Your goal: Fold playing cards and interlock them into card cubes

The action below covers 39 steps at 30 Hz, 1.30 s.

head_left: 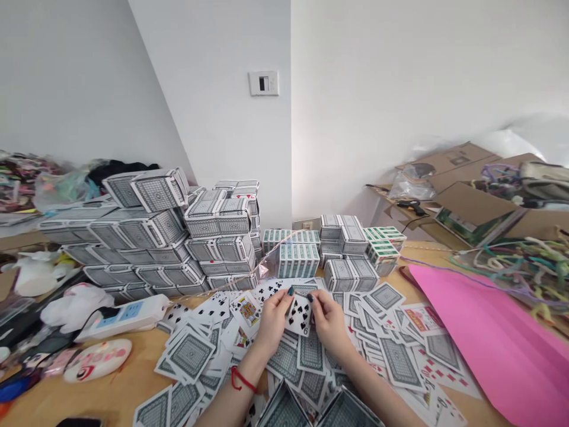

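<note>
"Okay, so what are the hands actually on here?"

"Just one spade card (299, 318), printed side toward the person. The left hand (275, 311) has its thumb and fingers pinched on the card's upper left edge, and the right hand (328, 319) is pinched at the upper right. Corner reads like a 9, or a flipped 6, can't tell which."

"Gotcha. And where is that card, like, on the table?"

"Over the middle of a messy spread of loose cards (191, 354), mostly backs up. There's a king card (248, 309) just left of the spade card, and two open card boxes (284, 409) closer to the person than it is."

"What about further out?"

"Left of the spade card and behind it there's a big pile of grey card blocks (146, 228), plus a white power strip (127, 317) off to its left. Some green blocks (299, 260) are right behind it. Way over to its right, a bright pink sheet (498, 338) hangs past the edge of the spread."
</note>
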Each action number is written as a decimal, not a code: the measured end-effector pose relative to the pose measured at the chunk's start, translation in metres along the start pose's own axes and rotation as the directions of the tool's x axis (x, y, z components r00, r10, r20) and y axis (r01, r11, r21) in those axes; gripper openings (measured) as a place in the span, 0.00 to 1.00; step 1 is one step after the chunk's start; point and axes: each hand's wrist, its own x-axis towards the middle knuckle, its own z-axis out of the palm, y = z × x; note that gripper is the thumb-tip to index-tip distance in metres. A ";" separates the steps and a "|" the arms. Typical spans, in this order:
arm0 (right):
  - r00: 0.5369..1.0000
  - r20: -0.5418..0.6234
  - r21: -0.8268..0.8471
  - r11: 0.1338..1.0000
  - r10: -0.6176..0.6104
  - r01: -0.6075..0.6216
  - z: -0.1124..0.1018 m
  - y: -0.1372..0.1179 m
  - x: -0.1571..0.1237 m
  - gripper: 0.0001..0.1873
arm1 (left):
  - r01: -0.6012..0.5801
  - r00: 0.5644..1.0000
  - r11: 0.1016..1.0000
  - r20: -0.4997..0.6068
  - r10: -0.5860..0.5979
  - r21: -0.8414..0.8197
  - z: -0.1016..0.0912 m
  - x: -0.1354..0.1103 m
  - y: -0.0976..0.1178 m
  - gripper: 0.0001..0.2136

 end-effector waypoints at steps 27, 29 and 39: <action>0.907 0.311 0.311 0.872 0.283 -0.379 0.000 0.006 0.005 0.17 | -0.292 0.955 0.823 0.104 0.278 0.487 -0.015 0.009 0.005 0.07; 0.905 0.325 0.301 0.877 0.276 -0.375 -0.001 0.006 0.006 0.18 | -0.322 0.947 0.803 0.163 0.279 0.502 -0.013 0.005 0.009 0.08; 0.941 0.226 0.322 0.892 0.252 -0.316 -0.001 0.001 0.005 0.16 | -0.157 0.987 0.953 0.017 0.158 0.261 -0.016 0.007 0.004 0.14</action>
